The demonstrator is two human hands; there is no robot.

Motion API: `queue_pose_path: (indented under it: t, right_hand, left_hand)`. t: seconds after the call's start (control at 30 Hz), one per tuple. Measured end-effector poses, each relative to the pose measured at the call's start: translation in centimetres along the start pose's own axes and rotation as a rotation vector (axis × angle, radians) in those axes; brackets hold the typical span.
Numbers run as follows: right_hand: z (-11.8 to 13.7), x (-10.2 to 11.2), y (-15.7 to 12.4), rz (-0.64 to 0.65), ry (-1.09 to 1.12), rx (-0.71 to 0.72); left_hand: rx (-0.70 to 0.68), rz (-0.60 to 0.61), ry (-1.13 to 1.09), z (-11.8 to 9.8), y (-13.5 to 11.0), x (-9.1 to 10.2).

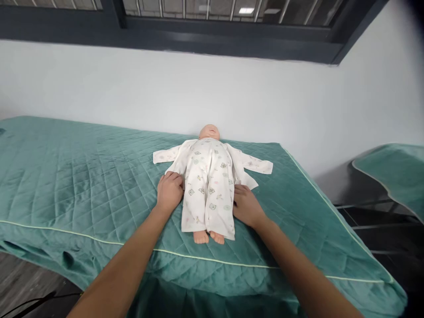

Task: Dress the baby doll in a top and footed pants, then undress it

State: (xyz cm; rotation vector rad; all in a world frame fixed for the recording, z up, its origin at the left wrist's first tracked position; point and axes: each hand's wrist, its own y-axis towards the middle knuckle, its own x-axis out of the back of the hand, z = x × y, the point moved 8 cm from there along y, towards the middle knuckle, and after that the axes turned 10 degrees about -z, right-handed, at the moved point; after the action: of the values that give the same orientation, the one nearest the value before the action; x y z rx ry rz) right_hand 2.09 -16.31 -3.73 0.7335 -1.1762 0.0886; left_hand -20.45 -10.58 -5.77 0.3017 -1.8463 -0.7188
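Observation:
A baby doll lies on its back on a green quilted bed cover, head toward the wall. It wears white printed trousers over a white printed jacket with sleeves spread out. Bare feet stick out near the bed's front edge. My left hand rests against the doll's left side at hip height, fingers curled at the edge of the clothing. My right hand presses on the opposite side of the trousers, its fingers bent against the cloth. What the fingers grip is hidden.
The bed stands against a white wall under a dark-framed window. A second bed with a green cover stands at the right, with a dark gap of floor between the two. A black cable lies on the floor at lower left.

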Motion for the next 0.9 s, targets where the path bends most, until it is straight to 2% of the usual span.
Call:
queue_pose_path:
  t: [0.07, 0.13, 0.17, 0.23, 0.3, 0.33, 0.4, 0.53, 0.73, 0.83, 0.9]
  right_hand:
    - [-0.5, 0.7, 1.1, 0.070, 0.017, 0.026]
    - [-2.2, 1.6, 2.4, 0.102, 0.066, -0.046]
    - [-3.8, 2.1, 3.2, 0.076, 0.106, -0.141]
    - [-7.9, 3.1, 4.4, -0.054, 0.172, -0.409]
    - [-11.9, 3.5, 4.6, -0.188, 0.130, -0.678]
    - [-13.4, 3.3, 4.4, -0.212, 0.062, -0.782]
    - [-15.3, 2.2, 3.9, -0.172, -0.081, -0.895]
    - [-15.8, -0.1, 3.1, -0.074, -0.076, -0.908]
    - [-15.2, -0.5, 2.8, -0.032, 0.119, -0.825]
    - [-15.5, 0.6, 2.3, -0.202, 0.327, -0.931]
    - [-15.6, 1.0, 1.8, -0.341, 0.594, -1.048]
  left_hand:
    - [0.088, -0.028, -0.053, 0.9, 0.1, -0.1]
    - [0.193, -0.082, -0.110, 1.9, 0.3, 0.0]
    - [0.251, -0.116, -0.138, 2.4, 0.3, 0.1]
    - [0.365, -0.178, -0.180, 3.2, 0.4, 0.2]
    - [0.451, -0.195, -0.194, 3.8, 0.3, 0.1]
    - [0.476, -0.184, -0.189, 3.9, 0.4, 0.0]
    - [0.501, -0.148, -0.157, 4.0, 0.4, -0.3]
    - [0.531, -0.102, -0.098, 4.3, 0.7, -0.8]
    - [0.654, -0.131, -0.109, 5.9, 1.6, -1.0]
    - [0.710, -0.136, -0.148, 6.5, 1.8, -1.2]
    - [0.728, -0.129, -0.146, 6.7, 1.9, -1.4]
